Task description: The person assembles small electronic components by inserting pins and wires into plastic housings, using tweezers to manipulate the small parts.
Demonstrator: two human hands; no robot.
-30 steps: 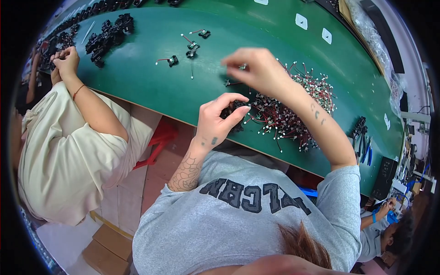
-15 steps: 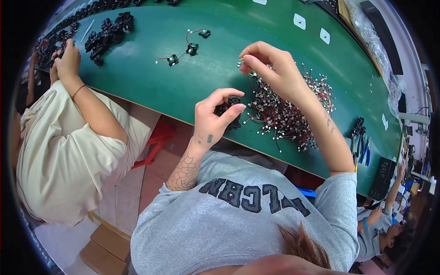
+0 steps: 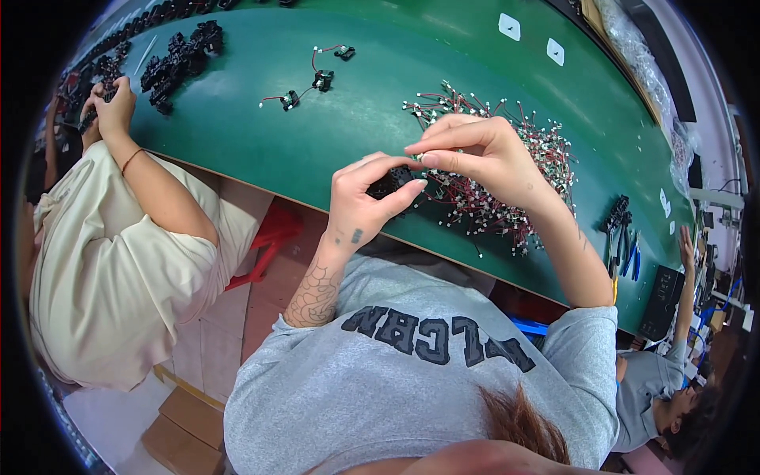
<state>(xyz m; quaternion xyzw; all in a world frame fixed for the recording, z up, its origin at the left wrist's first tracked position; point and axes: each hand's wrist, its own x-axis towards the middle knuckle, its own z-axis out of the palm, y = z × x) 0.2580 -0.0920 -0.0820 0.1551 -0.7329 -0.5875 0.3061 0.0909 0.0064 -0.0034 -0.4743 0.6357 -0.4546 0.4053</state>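
Note:
My left hand (image 3: 360, 198) is curled around a black plastic part (image 3: 398, 180), holding it near the table's front edge. Fingers hide much of that part. Just above it, my right hand (image 3: 487, 158) is closed in a pinch, with a tiny pale-green and white piece between thumb and fingertips. It looks like one of the wired connector pieces from the pile, though most of it is covered. Beneath and beyond my right hand spreads the heap of red-and-black wires with white connectors (image 3: 546, 150).
Three small black assemblies (image 3: 322, 80) with wires lie farther left on the green table (image 3: 261, 150). Beyond them is a heap of black parts (image 3: 178, 67). A co-worker's hand (image 3: 116, 107) works at far left. Pliers (image 3: 632, 257) and a black box (image 3: 661, 305) sit at right.
My right hand has come down and toward me from the heap's far edge, bringing its fingertips beside the black part. My left hand keeps its hold, nearly in place.

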